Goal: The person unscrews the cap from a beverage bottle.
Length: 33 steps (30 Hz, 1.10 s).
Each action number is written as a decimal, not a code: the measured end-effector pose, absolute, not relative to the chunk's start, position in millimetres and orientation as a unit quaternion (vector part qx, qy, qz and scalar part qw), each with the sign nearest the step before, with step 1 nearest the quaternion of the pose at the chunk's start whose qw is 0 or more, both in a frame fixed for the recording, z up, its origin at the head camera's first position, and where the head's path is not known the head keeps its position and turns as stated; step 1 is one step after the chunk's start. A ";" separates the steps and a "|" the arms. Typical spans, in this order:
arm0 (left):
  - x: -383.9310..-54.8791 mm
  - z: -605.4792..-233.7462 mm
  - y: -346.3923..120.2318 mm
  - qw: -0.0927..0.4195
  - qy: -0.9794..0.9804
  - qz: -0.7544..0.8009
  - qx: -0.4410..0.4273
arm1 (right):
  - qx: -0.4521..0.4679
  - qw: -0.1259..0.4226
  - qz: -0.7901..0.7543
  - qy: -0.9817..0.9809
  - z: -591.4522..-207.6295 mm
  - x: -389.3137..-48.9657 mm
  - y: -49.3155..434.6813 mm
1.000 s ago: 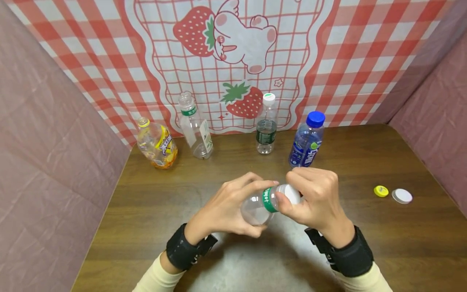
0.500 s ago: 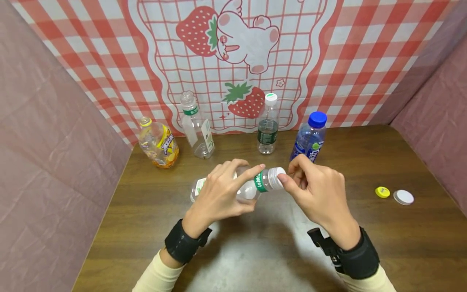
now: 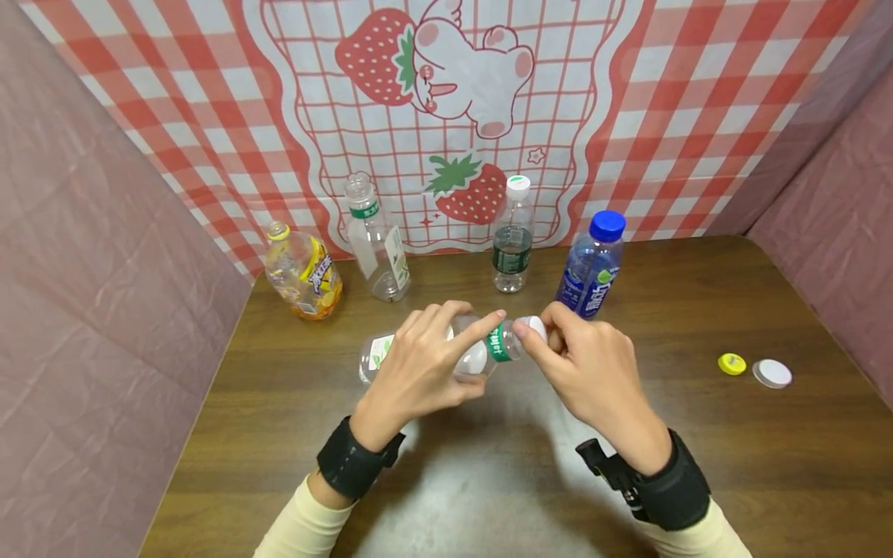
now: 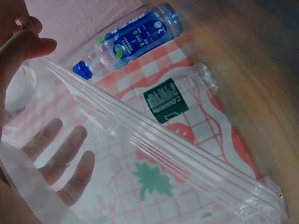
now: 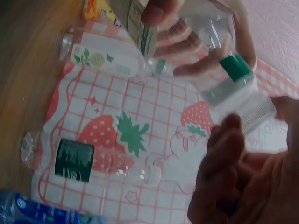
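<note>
A clear plastic bottle (image 3: 471,358) with a green neck band lies tilted on its side above the table, its neck pointing right. My left hand (image 3: 425,356) grips it round the body, fingers seen through the clear wall in the left wrist view. On the bottle's mouth sits a white cap (image 3: 536,325). Thumb and fingers of my right hand (image 3: 593,356) pinch that cap; in the right wrist view the capped neck lies between thumb and curled fingers. Behind the right hand stands a blue-capped bottle (image 3: 591,267).
Along the back stand an uncapped yellow-labelled bottle (image 3: 304,275), an uncapped clear bottle (image 3: 377,244) and a white-capped bottle with a dark green label (image 3: 512,240). A yellow cap (image 3: 732,364) and a loose white cap (image 3: 772,373) lie on the right of the wooden table (image 3: 698,442).
The bottle has swung from pointing toward me to lying sideways, moving slightly left and back. My right fingers loosened from the cap half a second ago and now close on it again.
</note>
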<state>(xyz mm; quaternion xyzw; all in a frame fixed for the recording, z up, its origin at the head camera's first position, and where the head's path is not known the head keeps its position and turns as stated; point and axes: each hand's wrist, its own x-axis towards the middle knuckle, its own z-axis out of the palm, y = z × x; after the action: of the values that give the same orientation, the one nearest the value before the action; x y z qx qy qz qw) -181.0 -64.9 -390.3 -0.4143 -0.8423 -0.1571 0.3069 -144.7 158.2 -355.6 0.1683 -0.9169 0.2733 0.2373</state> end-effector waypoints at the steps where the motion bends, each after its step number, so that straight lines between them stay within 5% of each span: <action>1: -181.1 -390.4 -65.0 0.305 -0.843 -0.158 -0.414 | 0.180 0.234 0.271 -0.916 -354.9 -144.9 159.3; 9: -183.2 -391.8 -66.7 0.291 -0.849 -0.159 -0.411 | 0.280 0.180 0.291 -0.897 -347.4 -145.4 172.1; 18: -185.9 -393.9 -66.6 0.276 -0.852 -0.180 -0.407 | 0.336 0.193 0.301 -0.871 -340.6 -144.4 177.6; 33: -184.7 -395.9 -62.1 0.268 -0.851 -0.198 -0.405 | 0.237 0.230 0.276 -0.903 -340.8 -143.8 173.8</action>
<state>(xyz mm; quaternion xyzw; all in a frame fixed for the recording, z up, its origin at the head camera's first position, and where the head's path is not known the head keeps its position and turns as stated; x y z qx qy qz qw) -184.7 -62.1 -395.9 -0.4047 -0.8515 -0.1978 0.2685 -143.8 173.8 -340.8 0.2366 -0.9029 0.2755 0.2298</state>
